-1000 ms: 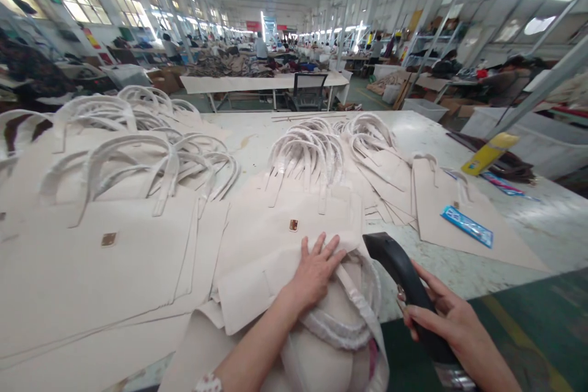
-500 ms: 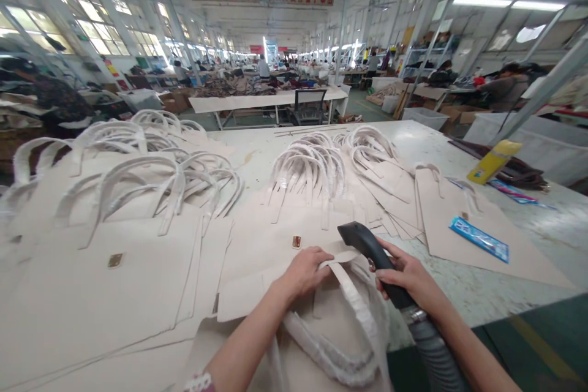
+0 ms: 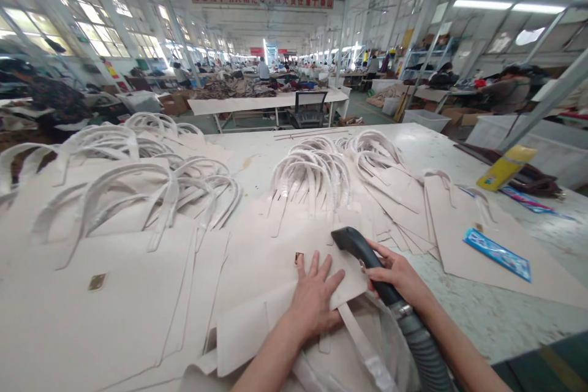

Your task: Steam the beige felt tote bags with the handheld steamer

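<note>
My left hand lies on a beige bag panel with its fingers spread, just below a small gold metal plate. A beige strap handle hangs from under the panel's edge, close to the thumb. In my right hand is a black hose nozzle, joined to a ribbed grey hose. The nozzle's angled tip is over the panel, right of my left fingertips. Below my hands, part of the bag bunches toward the table edge.
Beige bag panels with wrapped looped handles cover the left. More handles stand behind my hands. On the right lie a blue packet and a yellow packet. Other people work farther back.
My left hand has left the strap and now lies spread on the panel, which reaches lower over the strap. The nozzle stays in my right hand. The view has shifted slightly.
</note>
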A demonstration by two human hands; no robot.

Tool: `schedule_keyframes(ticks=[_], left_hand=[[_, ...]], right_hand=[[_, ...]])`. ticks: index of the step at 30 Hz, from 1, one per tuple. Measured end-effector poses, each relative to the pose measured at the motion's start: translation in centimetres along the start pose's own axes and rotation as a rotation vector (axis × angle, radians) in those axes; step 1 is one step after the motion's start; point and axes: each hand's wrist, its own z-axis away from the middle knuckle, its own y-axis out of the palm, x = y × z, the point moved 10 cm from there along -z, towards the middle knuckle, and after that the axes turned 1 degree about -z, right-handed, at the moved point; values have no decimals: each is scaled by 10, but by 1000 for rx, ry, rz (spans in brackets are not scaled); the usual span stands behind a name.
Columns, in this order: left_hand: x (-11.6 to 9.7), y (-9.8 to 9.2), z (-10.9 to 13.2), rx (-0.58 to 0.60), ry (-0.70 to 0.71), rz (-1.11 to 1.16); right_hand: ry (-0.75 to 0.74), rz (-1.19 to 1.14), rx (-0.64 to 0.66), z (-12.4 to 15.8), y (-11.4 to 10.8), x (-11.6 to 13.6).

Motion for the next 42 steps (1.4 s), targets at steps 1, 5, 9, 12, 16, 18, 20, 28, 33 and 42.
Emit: schedule_keyframes(ticks=[1, 5, 9, 12, 16, 18, 20, 28, 33, 42], left_hand=[[0, -1, 0, -5, -4, -8], [1, 0, 0, 12, -14, -16], [0, 5, -1, 34, -21, -6], [-1, 4, -1, 42, -21, 6], [4, -11, 6, 144, 13, 98], [18, -19, 13, 224, -23, 174], [48, -28, 22, 218, -188, 168], [94, -7, 49, -14, -497, -62], [91, -2, 57, -109, -510, -21], [190, -57, 74, -405, -837, 220]], right_hand=[[26, -10, -28, 2, -8, -6], [36, -31, -152, 3, -36, -20], [-1, -65, -174, 2, -40, -22], [3, -27, -207, -3, -44, -19], [-88, 12, -314, -10, -63, 10], [-115, 28, -310, -7, -66, 25], [-123, 68, -273, 1, -60, 38], [-5, 301, 193, -3, 73, 52], [90, 348, 408, -53, 163, 36], [166, 351, 486, -107, 205, 35]])
